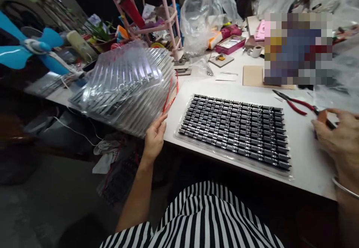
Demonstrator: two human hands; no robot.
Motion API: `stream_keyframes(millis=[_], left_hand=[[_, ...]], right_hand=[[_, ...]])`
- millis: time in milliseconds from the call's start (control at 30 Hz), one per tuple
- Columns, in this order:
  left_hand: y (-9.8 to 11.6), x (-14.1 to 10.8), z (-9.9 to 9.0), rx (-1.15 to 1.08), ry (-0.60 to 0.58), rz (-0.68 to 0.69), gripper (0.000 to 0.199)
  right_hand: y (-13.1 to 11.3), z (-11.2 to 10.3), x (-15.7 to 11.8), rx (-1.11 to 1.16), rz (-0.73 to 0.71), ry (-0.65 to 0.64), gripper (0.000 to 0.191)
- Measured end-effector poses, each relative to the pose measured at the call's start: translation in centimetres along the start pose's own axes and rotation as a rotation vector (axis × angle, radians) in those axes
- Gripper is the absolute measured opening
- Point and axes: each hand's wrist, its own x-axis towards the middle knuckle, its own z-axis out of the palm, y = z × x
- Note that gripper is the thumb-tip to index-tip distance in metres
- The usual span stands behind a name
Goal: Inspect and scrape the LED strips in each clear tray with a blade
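Note:
My left hand (155,136) is at the table's front edge, its fingers pressed together at the end of a red string (168,104). Beside it leans a stack of clear plastic trays (126,87), ribbed and overlapping, with the string along its right side. To the right lies a clear tray (218,151) filled with rows of small black electronic parts (235,128). My right hand (335,139) is at the right edge, fingers curled round a dark object I cannot make out. Red-handled pliers (295,104) lie just beyond it, jaws pointing left.
A blue-bladed fan (36,46) stands at the left. Behind are a pink rack (168,20), plastic bags (196,20), a magenta box (230,45), a tape roll (255,51) and a brown board (252,76). A blurred-out patch covers the back right.

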Motion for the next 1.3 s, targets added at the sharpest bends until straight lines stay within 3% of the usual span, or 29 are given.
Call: stream_keyframes(millis=[100, 233, 400, 500, 667, 767, 867, 967, 1300], left_hand=[[0.4, 0.5, -0.1, -0.210, 0.024, -0.083, 0.040], [1.0, 1.4, 0.0, -0.312, 0.041, -0.084, 0.041], [0.3, 1.3, 0.5, -0.154, -0.016, -0.037, 0.045], [-0.3, 0.7, 0.7, 0.017, -0.075, -0.004, 0.047], [-0.9, 0.1, 0.9, 0.259, -0.342, 0.083, 0.058], [-1.3, -0.1, 1.3, 0.366, -0.429, 0.146, 0.073], [-1.6, -0.2, 1.7, 0.460, -0.424, 0.199, 0.080], [-1.9, -0.3, 1.9, 0.497, -0.385, 0.199, 0.079], [-2.2, 2.6, 2.4, 0.547, -0.370, 0.179, 0.081]], right_hand=[[-1.2, -0.5, -0.6, 0.070, -0.080, 0.083, 0.036], [-1.9, -0.4, -1.0, 0.097, -0.147, 0.046, 0.029], [-1.2, 0.3, -0.3, -0.095, -0.063, -0.135, 0.046], [-1.7, -1.0, -1.2, -0.133, -0.061, -0.176, 0.054], [-3.5, -3.9, -6.2, 0.096, 0.018, -0.284, 0.045], [-4.3, -4.4, -9.6, 0.177, -0.126, -0.341, 0.050], [-4.7, -4.3, -12.3, 0.095, -0.401, -0.286, 0.063], [-4.9, -4.2, -13.6, 0.028, -0.515, -0.260, 0.079], [-7.0, -3.6, -11.7, 0.076, -0.436, -0.309, 0.083]])
